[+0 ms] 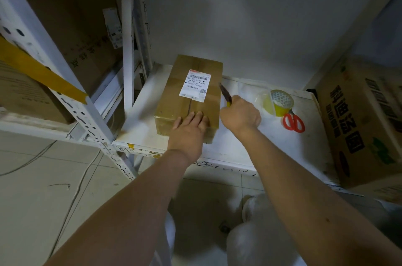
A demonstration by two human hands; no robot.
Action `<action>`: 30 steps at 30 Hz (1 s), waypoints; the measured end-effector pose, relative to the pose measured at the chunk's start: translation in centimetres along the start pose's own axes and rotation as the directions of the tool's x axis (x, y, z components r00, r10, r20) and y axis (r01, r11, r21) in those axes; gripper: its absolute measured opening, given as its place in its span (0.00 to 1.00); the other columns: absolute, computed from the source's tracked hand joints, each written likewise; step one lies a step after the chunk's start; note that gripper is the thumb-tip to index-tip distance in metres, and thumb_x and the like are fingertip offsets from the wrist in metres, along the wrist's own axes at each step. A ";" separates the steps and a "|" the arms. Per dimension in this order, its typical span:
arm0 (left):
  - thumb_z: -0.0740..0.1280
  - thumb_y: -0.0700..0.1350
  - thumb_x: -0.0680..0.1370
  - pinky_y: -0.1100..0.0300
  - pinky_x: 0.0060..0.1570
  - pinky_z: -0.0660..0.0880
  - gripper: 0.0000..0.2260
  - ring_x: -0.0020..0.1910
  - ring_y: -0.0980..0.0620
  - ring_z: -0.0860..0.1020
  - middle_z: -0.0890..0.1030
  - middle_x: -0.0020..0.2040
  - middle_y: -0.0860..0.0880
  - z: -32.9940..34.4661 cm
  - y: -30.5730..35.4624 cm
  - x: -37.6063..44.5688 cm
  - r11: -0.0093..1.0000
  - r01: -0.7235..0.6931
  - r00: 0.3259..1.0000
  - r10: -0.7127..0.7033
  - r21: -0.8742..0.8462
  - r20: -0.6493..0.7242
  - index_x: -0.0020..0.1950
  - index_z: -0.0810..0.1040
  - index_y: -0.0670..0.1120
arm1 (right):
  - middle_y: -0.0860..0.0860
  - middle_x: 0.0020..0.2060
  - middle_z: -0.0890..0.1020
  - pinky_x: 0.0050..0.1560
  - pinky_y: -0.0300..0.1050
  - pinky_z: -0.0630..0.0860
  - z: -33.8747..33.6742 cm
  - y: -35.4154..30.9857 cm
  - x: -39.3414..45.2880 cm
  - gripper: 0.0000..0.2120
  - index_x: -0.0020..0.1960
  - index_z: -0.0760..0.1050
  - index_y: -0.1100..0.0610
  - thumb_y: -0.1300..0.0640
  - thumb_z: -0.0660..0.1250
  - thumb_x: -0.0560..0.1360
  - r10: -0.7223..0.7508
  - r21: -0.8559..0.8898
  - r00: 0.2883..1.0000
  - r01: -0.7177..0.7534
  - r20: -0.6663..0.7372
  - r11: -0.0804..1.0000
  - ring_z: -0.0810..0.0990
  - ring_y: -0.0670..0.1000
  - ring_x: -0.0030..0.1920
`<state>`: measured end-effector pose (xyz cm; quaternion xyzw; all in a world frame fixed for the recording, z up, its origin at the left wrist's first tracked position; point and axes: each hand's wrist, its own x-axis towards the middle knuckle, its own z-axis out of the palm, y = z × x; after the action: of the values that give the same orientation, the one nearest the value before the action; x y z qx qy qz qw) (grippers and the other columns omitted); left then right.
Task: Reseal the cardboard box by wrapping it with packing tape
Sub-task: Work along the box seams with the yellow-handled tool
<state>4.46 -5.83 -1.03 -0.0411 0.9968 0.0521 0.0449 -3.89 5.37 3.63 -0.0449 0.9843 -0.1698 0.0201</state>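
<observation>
A brown cardboard box (187,83) with a white shipping label (195,86) lies on a white shelf (143,113). My left hand (189,131) rests flat on the box's near end, fingers straight. To the right of the box, my right hand (241,114) grips a utility knife (225,94) with a yellow handle, its blade pointing up and away beside the box's right edge. A yellowish roll of packing tape (279,101) lies further right on the shelf, with red-handled scissors (293,122) next to it.
A large printed carton (365,122) stands at the shelf's right end. White metal racking (128,48) with more cartons (71,15) fills the left. A white wall is behind. Tiled floor (43,178) with cables lies below left, and white bags (256,233) sit under the shelf.
</observation>
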 end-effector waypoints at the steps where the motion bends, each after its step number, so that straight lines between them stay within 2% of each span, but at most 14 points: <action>1: 0.59 0.39 0.76 0.50 0.76 0.47 0.33 0.78 0.52 0.48 0.49 0.79 0.53 0.1 0.0 0.1 1.000 -0.003 1.000 0.003 0.001 -0.022 0.79 0.49 0.50 | 0.53 0.47 0.80 0.42 0.44 0.70 0.6 1.4 0.0 0.13 0.58 0.73 0.54 0.54 0.59 0.75 0.036 -0.004 0.999 -0.036 0.031 0.999 0.78 0.57 0.46; 4: 0.60 0.40 0.76 0.50 0.75 0.51 0.30 0.77 0.52 0.54 0.55 0.78 0.53 0.5 -0.1 0.4 1.000 0.000 0.994 0.002 0.021 -0.108 0.77 0.55 0.51 | 0.56 0.51 0.81 0.43 0.44 0.69 1.5 4.7 1.3 0.15 0.60 0.73 0.56 0.54 0.59 0.75 0.154 0.035 0.986 -0.156 0.065 0.987 0.79 0.59 0.51; 6: 0.62 0.41 0.76 0.50 0.72 0.56 0.26 0.74 0.51 0.61 0.63 0.76 0.53 1.2 -0.3 0.9 1.000 -0.003 0.980 0.009 0.029 -0.199 0.74 0.63 0.51 | 0.56 0.52 0.80 0.43 0.44 0.69 1.3 6.5 2.6 0.15 0.60 0.73 0.57 0.54 0.59 0.76 0.219 0.061 0.975 -0.221 0.050 0.973 0.79 0.59 0.52; 8: 0.67 0.42 0.73 0.49 0.67 0.65 0.20 0.66 0.49 0.72 0.75 0.68 0.52 1.5 -0.3 1.2 1.000 0.000 0.956 0.008 0.030 -0.294 0.66 0.75 0.50 | 0.57 0.52 0.80 0.44 0.44 0.68 1.1 7.9 3.8 0.14 0.58 0.74 0.58 0.54 0.58 0.76 0.262 0.070 0.964 -0.265 0.050 0.962 0.78 0.59 0.52; 10: 0.75 0.42 0.65 0.49 0.56 0.74 0.17 0.54 0.48 0.80 0.83 0.55 0.51 2.1 -0.3 1.8 1.000 -0.003 0.923 0.011 0.023 -0.386 0.53 0.83 0.49 | 0.57 0.52 0.80 0.44 0.44 0.67 0.9 8.8 5.0 0.14 0.57 0.74 0.59 0.55 0.59 0.75 0.283 0.038 0.956 -0.286 0.072 0.957 0.77 0.59 0.52; 12: 0.78 0.44 0.61 0.49 0.51 0.77 0.16 0.48 0.47 0.82 0.85 0.50 0.51 2.4 -0.5 2.0 1.000 0.000 0.914 0.013 0.030 -0.407 0.48 0.84 0.49 | 0.56 0.49 0.80 0.43 0.43 0.68 0.9 9.1 5.7 0.13 0.54 0.75 0.59 0.55 0.59 0.75 0.302 0.009 0.947 -0.305 0.112 0.952 0.76 0.58 0.48; 16: 0.80 0.51 0.60 0.50 0.50 0.77 0.19 0.48 0.48 0.82 0.84 0.50 0.51 2.5 -0.6 2.1 0.999 -0.023 0.915 0.036 0.036 -0.403 0.49 0.84 0.49 | 0.51 0.38 0.76 0.43 0.44 0.70 1.3 9.5 5.8 0.12 0.53 0.75 0.57 0.54 0.60 0.72 0.370 0.015 0.913 -0.378 0.169 0.926 0.75 0.55 0.43; 19: 0.75 0.55 0.66 0.51 0.50 0.77 0.15 0.49 0.48 0.82 0.84 0.50 0.52 2.6 -0.7 2.0 0.999 -0.022 0.902 0.038 0.043 -0.430 0.49 0.84 0.49 | 0.54 0.47 0.79 0.49 0.47 0.74 1.5 9.7 5.2 0.20 0.60 0.71 0.61 0.54 0.61 0.69 0.440 0.120 0.891 -0.452 0.112 0.884 0.78 0.58 0.49; 20: 0.70 0.54 0.71 0.51 0.51 0.77 0.12 0.49 0.49 0.82 0.84 0.51 0.52 2.6 -0.8 2.0 0.998 -0.043 0.885 0.061 0.049 -0.461 0.48 0.84 0.49 | 0.56 0.51 0.80 0.51 0.49 0.74 1.5 9.5 4.9 0.21 0.61 0.70 0.62 0.55 0.62 0.69 0.435 0.174 0.898 -0.441 0.074 0.881 0.79 0.60 0.52; 22: 0.58 0.54 0.76 0.52 0.52 0.76 0.17 0.50 0.47 0.81 0.84 0.53 0.50 2.4 -1.2 1.9 0.997 -0.076 0.865 0.081 0.031 -0.494 0.49 0.84 0.48 | 0.59 0.54 0.79 0.50 0.48 0.73 1.5 8.3 3.9 0.19 0.60 0.70 0.63 0.56 0.63 0.72 0.351 0.276 0.936 -0.346 0.031 0.897 0.78 0.61 0.53; 24: 0.54 0.53 0.77 0.49 0.58 0.73 0.18 0.57 0.44 0.78 0.79 0.60 0.46 1.7 -2.1 1.8 0.999 0.016 0.866 -0.035 -0.043 -0.499 0.56 0.80 0.48 | 0.57 0.51 0.79 0.47 0.45 0.70 1.5 6.4 2.4 0.14 0.59 0.72 0.61 0.56 0.63 0.75 0.217 0.346 0.974 -0.225 0.063 0.911 0.77 0.59 0.49; 26: 0.58 0.52 0.78 0.45 0.63 0.68 0.19 0.65 0.40 0.71 0.71 0.67 0.41 1.1 -3.5 1.7 0.947 0.260 0.845 -0.317 -0.186 -0.431 0.66 0.72 0.45 | 0.54 0.49 0.78 0.46 0.45 0.70 1.8 4.3 0.7 0.11 0.56 0.73 0.57 0.55 0.63 0.75 0.091 0.413 0.989 -0.133 0.118 0.901 0.76 0.57 0.47; 28: 0.61 0.53 0.78 0.44 0.62 0.70 0.25 0.65 0.37 0.70 0.69 0.67 0.37 0.4 -4.9 1.6 0.787 0.454 0.788 -0.574 -0.418 -0.224 0.70 0.63 0.40 | 0.50 0.44 0.77 0.44 0.46 0.70 2.3 2.5 -0.7 0.08 0.54 0.72 0.53 0.55 0.63 0.75 -0.003 0.423 0.985 -0.072 0.173 0.903 0.75 0.55 0.46; 30: 0.62 0.52 0.79 0.47 0.55 0.73 0.24 0.60 0.36 0.74 0.74 0.62 0.36 0.1 -5.8 1.5 0.651 0.490 0.764 -0.641 -0.580 -0.074 0.67 0.64 0.38 | 0.47 0.39 0.76 0.39 0.45 0.68 2.8 1.4 -1.5 0.07 0.52 0.72 0.52 0.56 0.62 0.74 -0.048 0.383 0.977 -0.037 0.209 0.923 0.75 0.54 0.43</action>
<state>3.47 -11.70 -1.85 -0.3701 0.8741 0.3008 -0.0918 -2.35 5.91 0.60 -0.0610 0.9236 -0.3540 0.1341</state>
